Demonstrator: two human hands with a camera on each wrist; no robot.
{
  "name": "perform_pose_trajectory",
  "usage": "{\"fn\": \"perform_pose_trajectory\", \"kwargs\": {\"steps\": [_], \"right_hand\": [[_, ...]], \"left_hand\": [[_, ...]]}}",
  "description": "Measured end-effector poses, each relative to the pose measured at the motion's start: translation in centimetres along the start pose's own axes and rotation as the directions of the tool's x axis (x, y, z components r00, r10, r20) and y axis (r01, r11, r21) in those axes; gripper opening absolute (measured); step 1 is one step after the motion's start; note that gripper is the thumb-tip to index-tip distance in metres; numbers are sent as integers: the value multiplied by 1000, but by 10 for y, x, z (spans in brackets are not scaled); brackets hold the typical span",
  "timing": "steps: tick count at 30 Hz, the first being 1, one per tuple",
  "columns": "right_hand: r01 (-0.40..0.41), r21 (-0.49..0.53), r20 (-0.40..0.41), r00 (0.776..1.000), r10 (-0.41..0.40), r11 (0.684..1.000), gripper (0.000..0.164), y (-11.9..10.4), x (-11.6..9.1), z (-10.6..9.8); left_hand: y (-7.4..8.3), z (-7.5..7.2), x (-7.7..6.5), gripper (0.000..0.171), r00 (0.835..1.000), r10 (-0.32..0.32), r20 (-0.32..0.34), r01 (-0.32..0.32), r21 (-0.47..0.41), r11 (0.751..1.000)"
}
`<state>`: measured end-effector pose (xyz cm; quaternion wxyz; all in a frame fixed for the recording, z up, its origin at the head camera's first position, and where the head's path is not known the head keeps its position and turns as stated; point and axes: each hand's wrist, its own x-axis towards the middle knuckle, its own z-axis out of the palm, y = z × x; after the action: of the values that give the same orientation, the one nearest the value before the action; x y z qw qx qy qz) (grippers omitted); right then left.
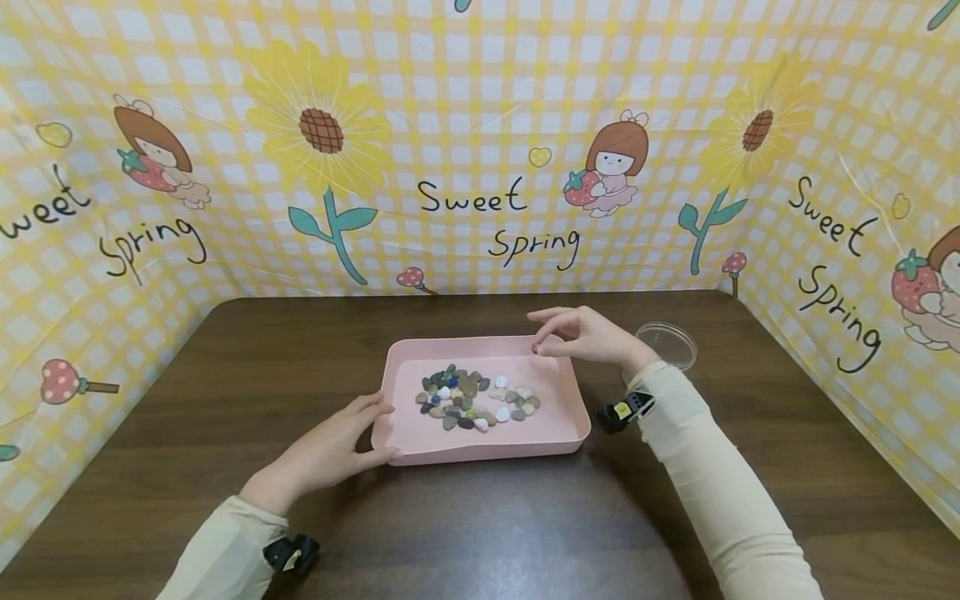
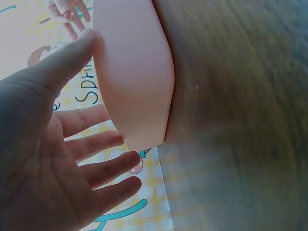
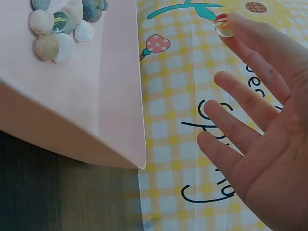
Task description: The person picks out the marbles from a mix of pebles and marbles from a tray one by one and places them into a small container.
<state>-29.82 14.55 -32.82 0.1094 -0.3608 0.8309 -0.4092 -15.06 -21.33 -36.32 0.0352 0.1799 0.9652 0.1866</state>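
A pink tray (image 1: 480,451) holds a spread of smooth pebbles (image 1: 468,383) in grey, white and brown, with a few glass marbles among them. One marble with a green swirl (image 3: 61,22) shows in the right wrist view. Above the tray's far right corner, my right hand (image 1: 588,335) pinches a clear glass marble (image 3: 223,27) with a red-orange swirl between thumb and index finger; its other fingers are spread. My left hand (image 1: 326,446) touches the tray's near left corner, thumb at the front rim and straight fingers along the left side.
A clear round plastic lid or dish (image 1: 666,344) lies on the dark wooden table (image 1: 480,533), behind the right wrist. Yellow checked cloth (image 1: 465,100) with printed flowers walls the table at the back and both sides.
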Motion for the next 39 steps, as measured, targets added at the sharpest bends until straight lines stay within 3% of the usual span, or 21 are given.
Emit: {"fn": "perform_pose_trajectory", "kwargs": {"steps": [16, 28, 39], "right_hand": [[-28, 2, -134, 991, 28, 1000, 17, 6, -20, -10], [-38, 33, -196, 980, 44, 999, 26, 12, -36, -20], [-67, 31, -246, 966, 72, 997, 24, 18, -56, -31]], "left_hand": [[1, 0, -1, 72, 1000, 0, -2, 0, -6, 1000], [1, 1, -1, 72, 1000, 1, -4, -1, -3, 1000], [2, -1, 0, 71, 1000, -1, -4, 1, -4, 1000]]}}
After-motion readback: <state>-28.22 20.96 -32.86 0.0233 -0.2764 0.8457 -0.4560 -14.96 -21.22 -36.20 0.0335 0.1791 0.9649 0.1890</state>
